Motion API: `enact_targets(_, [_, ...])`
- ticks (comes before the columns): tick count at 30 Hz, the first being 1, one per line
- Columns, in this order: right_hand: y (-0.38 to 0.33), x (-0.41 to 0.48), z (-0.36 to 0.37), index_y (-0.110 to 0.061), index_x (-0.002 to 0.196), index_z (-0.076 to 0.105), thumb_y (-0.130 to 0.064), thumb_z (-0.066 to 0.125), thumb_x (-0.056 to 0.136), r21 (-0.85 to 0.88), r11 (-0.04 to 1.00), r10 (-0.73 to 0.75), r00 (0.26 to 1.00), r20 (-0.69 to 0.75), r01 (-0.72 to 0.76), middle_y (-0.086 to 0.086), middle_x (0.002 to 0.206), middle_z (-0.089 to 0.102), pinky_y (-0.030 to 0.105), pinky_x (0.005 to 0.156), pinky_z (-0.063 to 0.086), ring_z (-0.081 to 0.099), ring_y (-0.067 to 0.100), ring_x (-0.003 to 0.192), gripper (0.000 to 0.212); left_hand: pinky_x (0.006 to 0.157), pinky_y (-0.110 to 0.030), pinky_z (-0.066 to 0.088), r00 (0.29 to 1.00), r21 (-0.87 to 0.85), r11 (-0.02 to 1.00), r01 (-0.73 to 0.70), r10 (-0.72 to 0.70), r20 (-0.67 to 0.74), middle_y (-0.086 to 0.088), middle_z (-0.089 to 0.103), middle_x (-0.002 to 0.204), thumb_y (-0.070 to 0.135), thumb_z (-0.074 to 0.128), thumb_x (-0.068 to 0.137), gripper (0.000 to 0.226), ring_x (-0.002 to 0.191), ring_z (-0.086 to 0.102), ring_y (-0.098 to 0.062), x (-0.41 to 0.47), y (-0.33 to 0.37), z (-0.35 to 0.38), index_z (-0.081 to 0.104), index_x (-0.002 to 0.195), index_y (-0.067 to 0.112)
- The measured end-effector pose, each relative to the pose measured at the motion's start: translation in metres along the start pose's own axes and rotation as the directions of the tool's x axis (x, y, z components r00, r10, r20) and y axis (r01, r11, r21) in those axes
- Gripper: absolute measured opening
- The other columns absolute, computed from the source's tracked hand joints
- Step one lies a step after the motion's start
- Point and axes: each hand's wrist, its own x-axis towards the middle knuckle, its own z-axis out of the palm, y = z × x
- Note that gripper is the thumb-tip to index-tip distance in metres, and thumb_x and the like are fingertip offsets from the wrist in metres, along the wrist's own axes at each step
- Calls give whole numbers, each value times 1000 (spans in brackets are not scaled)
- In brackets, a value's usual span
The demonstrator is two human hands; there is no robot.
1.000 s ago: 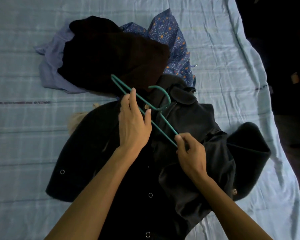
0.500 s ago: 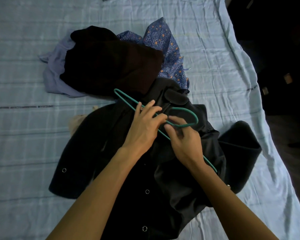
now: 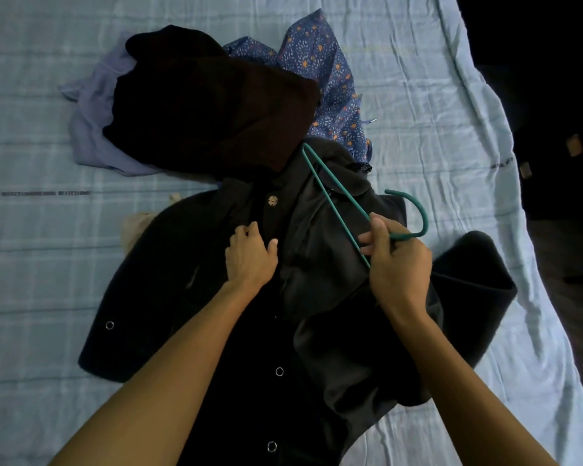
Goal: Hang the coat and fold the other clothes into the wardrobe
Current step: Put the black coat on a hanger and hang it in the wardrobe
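Head camera shows us the black coat (image 3: 276, 331) lying under both forearms, with its collar away from us and its hem toward us. Our right hand (image 3: 398, 267) grips the green hanger (image 3: 334, 208) at its neck, fingers closed around the wire, and the hook curves out beyond and to the right of the knuckles. The long axis of the hanger runs from this hand forward and to the left, and its far tip lies over the collar. Our left hand (image 3: 251, 253) rests on the coat front, to the left of the right hand and apart from the hanger. Its fingers are bent, but we cannot tell if they pinch cloth. We judge that the hanger must turn crosswise to the collar to enter the shoulders, and that the left hand is the nearer one to open the front. The pile of other clothes (image 3: 199, 105) lies beyond both hands.
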Motion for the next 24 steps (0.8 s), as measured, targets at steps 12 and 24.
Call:
enact_targets(12, [14, -14, -14, -31, 103, 67, -31, 49, 97, 39, 998, -46, 999, 20, 45, -17, 69, 67, 21, 72, 51, 64, -4, 69, 18, 68, -34, 48, 987, -310, 940, 145, -160, -22, -4, 63, 86, 31, 55, 92, 22, 83, 62, -27, 26, 22, 13, 60, 88, 10])
enact_targets(24, [-44, -57, -81, -26, 79, 68, -37, 47, 97, -44, 997, -53, 993, 103, 58, -19, 65, 64, 26, 68, 45, 60, 2, 67, 30, 64, -30, 36, 948, -261, 960, -98, 10, -319, -3, 57, 78, 36, 49, 95, 27, 73, 51, -19, -50, 18, -151, 56, 85, 13])
